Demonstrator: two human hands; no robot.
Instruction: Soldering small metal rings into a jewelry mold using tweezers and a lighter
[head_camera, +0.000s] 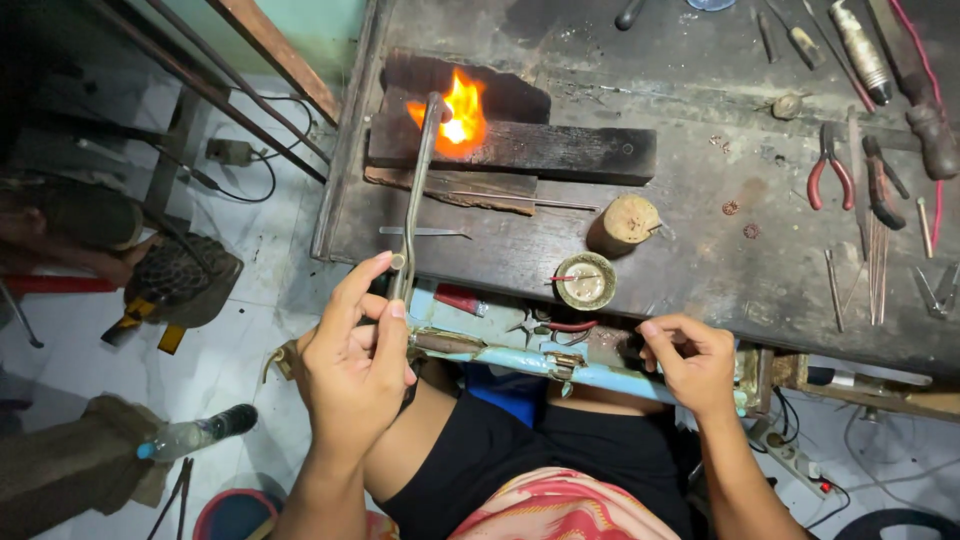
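Observation:
My left hand (355, 365) grips a long metal blowtorch (418, 190) by its lower end, below the bench's front edge. The torch's bent tip points at a charred wooden block (560, 150), where an orange flame (455, 115) burns on the block's left part. My right hand (690, 360) hovers at the open blue drawer (600, 378) under the bench front, with its fingers curled and pinched; whether anything small sits between them I cannot tell. A small round brass dish (585, 281) stands on the bench between my hands.
A wooden stump (630, 220) stands next to the dish. Red-handled pliers (828, 165), files and thin rods (878, 270) lie at the bench's right. Tweezers (425, 232) rest near the torch. A plastic bottle (195, 435) and a power strip (795, 462) lie on the floor.

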